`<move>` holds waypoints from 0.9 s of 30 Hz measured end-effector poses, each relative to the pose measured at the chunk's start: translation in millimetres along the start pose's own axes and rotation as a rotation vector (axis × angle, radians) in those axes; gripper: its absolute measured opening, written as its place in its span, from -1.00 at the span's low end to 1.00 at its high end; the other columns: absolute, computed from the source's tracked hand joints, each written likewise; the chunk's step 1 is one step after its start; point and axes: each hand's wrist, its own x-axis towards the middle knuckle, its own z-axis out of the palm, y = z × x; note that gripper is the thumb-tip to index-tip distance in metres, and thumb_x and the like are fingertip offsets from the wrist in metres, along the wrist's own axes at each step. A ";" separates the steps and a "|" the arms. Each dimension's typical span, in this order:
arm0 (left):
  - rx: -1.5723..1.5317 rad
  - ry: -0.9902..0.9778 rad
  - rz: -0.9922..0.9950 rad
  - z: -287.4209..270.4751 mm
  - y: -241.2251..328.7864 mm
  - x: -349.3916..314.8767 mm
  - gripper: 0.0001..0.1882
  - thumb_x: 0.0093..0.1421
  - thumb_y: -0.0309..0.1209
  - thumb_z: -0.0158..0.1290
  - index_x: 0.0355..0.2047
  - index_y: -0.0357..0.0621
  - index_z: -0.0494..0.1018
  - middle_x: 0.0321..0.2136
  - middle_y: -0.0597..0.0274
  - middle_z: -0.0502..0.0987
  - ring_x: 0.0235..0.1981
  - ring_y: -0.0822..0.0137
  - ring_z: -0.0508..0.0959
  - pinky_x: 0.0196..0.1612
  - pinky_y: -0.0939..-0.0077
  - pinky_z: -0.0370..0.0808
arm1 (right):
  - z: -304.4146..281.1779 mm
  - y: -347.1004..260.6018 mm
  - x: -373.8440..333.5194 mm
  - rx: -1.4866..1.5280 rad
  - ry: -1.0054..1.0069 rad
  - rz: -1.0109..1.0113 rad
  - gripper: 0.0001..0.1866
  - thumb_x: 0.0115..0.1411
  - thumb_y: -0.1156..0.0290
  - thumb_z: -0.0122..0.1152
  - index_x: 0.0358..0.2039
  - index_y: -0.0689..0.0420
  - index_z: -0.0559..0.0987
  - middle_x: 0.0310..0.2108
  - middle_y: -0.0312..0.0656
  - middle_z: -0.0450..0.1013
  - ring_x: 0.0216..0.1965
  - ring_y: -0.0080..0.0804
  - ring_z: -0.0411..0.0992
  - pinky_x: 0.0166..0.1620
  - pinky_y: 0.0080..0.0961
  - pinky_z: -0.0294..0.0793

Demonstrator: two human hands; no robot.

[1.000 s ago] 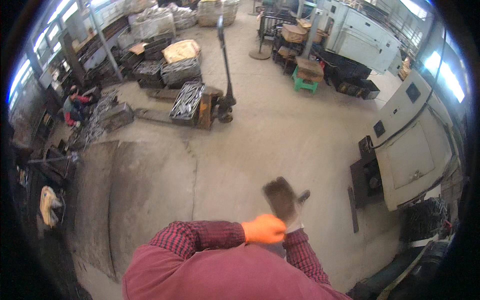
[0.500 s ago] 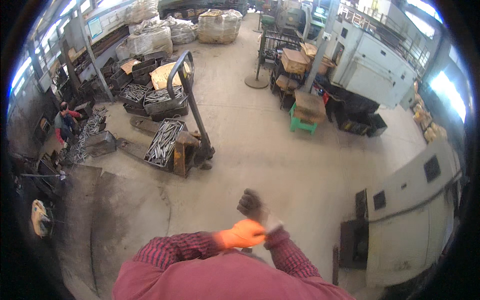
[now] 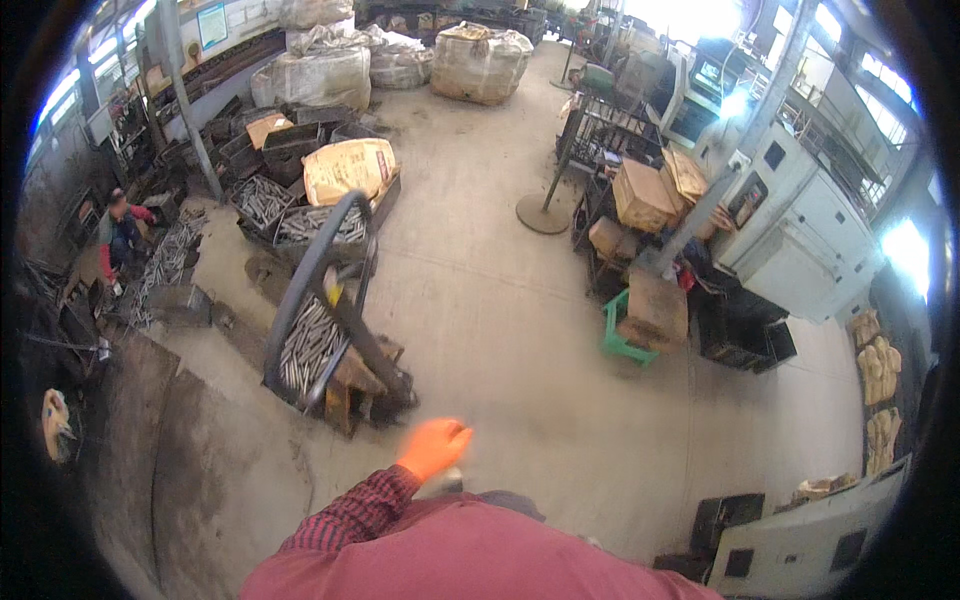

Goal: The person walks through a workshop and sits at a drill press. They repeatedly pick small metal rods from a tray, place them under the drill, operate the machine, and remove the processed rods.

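Observation:
My left hand (image 3: 435, 448), in an orange glove, is held out in front of my body with its fingers curled in. It is slightly blurred, and I see nothing in it. Nearest to it is the pallet jack (image 3: 362, 385), ahead and to the left, its dark loop handle (image 3: 272, 345) tilted toward me. The hand is apart from the jack. On its forks sits a metal bin full of metal rods (image 3: 312, 350). My right hand is out of sight.
More rod bins (image 3: 262, 200) and a tan sack (image 3: 350, 170) stand behind the jack. At the far left a person (image 3: 125, 235) crouches by loose rods. A green stool (image 3: 625, 330), a post stand (image 3: 543, 215) and machines (image 3: 790, 235) line the right. Bulk bags (image 3: 480, 62) stand behind.
My left hand has come off my right wrist and moved left and up. My dark-gloved right hand has left the view. The pallet jack and its handle appear nearer as my view shifts.

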 end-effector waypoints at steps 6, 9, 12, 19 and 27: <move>-0.139 0.010 0.018 -18.9 52.2 265.7 -0.50 0.38 -0.05 0.01 -0.09 -0.30 0.61 -0.14 -0.24 0.65 -0.05 -0.10 0.66 0.02 0.10 0.54 | 84.8 -130.0 16.3 0.072 0.087 0.038 -0.75 0.47 0.17 0.01 -0.23 0.08 0.49 -0.42 -0.14 0.40 -0.45 -0.17 0.40 -0.31 -0.08 0.52; 0.078 -0.076 -0.022 -18.7 41.4 394.3 -0.49 0.34 -0.02 0.04 -0.09 -0.28 0.62 -0.14 -0.24 0.66 -0.05 -0.09 0.67 0.00 0.10 0.56 | 146.0 -196.5 59.3 0.110 0.090 0.066 -0.75 0.46 0.19 0.01 -0.26 0.09 0.48 -0.44 -0.12 0.40 -0.47 -0.15 0.41 -0.33 -0.07 0.52; 0.304 -0.214 -0.221 -34.7 -6.4 484.7 -0.44 0.29 0.03 0.04 -0.16 -0.31 0.65 -0.17 -0.29 0.65 -0.06 -0.18 0.64 0.00 0.08 0.55 | 213.6 -281.1 120.4 0.136 0.064 0.087 -0.75 0.46 0.21 0.01 -0.28 0.11 0.47 -0.46 -0.10 0.39 -0.49 -0.13 0.41 -0.36 -0.05 0.52; 0.479 -0.030 -0.593 -161.6 -170.8 555.6 -0.51 0.13 -0.15 0.04 -0.17 -0.37 0.63 -0.13 -0.42 0.63 -0.09 -0.42 0.62 -0.02 -0.14 0.54 | 457.8 -606.2 240.1 0.156 -0.148 -0.058 -0.74 0.45 0.25 0.01 -0.35 0.14 0.44 -0.52 -0.05 0.38 -0.53 -0.09 0.41 -0.42 -0.01 0.52; 0.302 0.236 -1.103 -204.2 -226.1 669.8 -0.52 0.17 -0.12 0.11 -0.27 -0.43 0.61 -0.23 -0.37 0.65 -0.09 -0.25 0.66 -0.01 -0.05 0.55 | 779.2 -999.2 271.7 -0.404 -0.251 -0.605 -0.83 0.37 0.25 0.26 -0.25 0.07 0.55 -0.48 -0.23 0.48 -0.54 -0.30 0.49 -0.44 -0.23 0.60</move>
